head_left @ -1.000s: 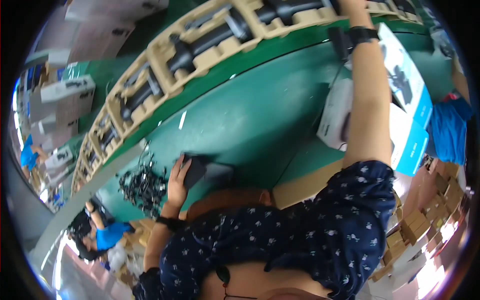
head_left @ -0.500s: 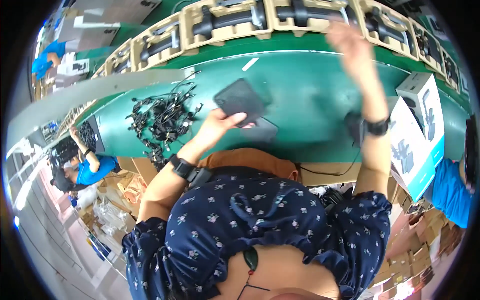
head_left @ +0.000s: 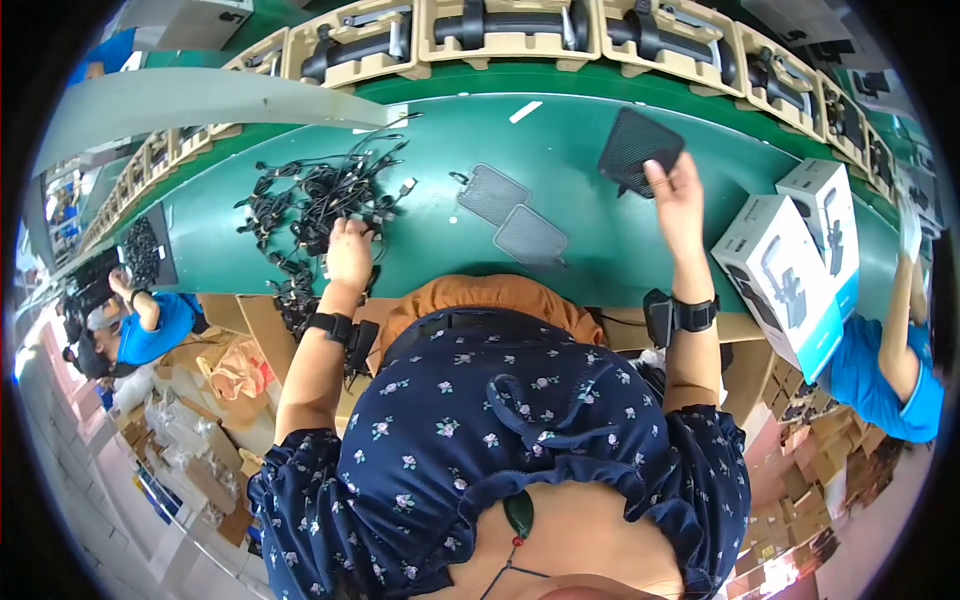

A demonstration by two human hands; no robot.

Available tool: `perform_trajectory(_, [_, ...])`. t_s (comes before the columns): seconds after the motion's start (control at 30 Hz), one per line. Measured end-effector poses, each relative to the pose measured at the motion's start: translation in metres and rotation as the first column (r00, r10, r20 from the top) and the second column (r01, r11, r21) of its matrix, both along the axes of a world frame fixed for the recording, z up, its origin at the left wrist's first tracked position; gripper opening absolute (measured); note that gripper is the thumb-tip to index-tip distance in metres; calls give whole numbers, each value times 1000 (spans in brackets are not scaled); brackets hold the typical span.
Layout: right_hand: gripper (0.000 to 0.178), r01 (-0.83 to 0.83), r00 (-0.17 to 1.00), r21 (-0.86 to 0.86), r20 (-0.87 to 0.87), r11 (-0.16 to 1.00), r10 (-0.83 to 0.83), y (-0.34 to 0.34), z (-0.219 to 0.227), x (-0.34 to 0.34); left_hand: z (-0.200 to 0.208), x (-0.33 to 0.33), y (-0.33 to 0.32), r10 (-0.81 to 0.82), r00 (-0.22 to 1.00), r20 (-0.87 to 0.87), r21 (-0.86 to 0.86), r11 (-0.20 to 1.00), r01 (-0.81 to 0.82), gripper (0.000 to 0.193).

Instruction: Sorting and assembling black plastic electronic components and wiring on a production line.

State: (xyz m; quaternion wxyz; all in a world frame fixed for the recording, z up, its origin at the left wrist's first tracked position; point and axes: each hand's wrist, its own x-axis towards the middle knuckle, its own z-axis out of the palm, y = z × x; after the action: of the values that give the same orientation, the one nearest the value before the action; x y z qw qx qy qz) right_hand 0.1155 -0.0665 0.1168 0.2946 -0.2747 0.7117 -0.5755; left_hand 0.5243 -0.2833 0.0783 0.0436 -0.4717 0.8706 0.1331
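My left hand (head_left: 350, 254) is at the near edge of a tangled pile of black cables (head_left: 330, 200), fingers curled down and closed on a black cable. Pale plugs show among the cords. Held up at the right, a black mesh pouch (head_left: 636, 150) is gripped by my right hand (head_left: 678, 195), thumb on its face. Between my hands, two grey mesh pouches lie flat on the green table: one farther back (head_left: 494, 194), the other nearer me (head_left: 531, 237), their edges meeting.
Beige molded trays (head_left: 510, 52) with black devices line the far side. Two white-and-blue boxes (head_left: 775, 275) stand at the right edge. A pale bar (head_left: 220, 105) crosses the far left. Co-workers in blue shirts are at the left (head_left: 160, 328) and right (head_left: 880, 375).
My left hand has gone from a dark pouch to the cable pile. My right hand has come down from the trays and holds a black pouch. The trays appear farther right.
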Motion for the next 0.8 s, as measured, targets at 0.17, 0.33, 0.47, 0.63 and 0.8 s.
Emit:
perform_trajectory(0.17, [21,588,780,-147,-155,795,-606,41,17,-98,4,-23,13,-39,903,428,-178,976,126,37])
perform_trajectory(0.33, [27,668,595,-517,-61,535,-802,66,44,-233,15,-13,21,57,970,238,-295,955,16,53])
perform_trajectory(0.47, [28,611,427,-620,-265,492,-864,124,28,-359,-4,-36,12,-23,954,300,-354,925,134,52])
perform_trajectory(0.63, [33,457,770,-459,-225,762,-597,83,31,-378,5,-32,5,78,914,398,-273,961,36,33])
perform_trajectory(0.8, [33,367,863,-249,-268,896,-428,53,5,-383,54,-40,9,-68,981,182,-303,945,122,16])
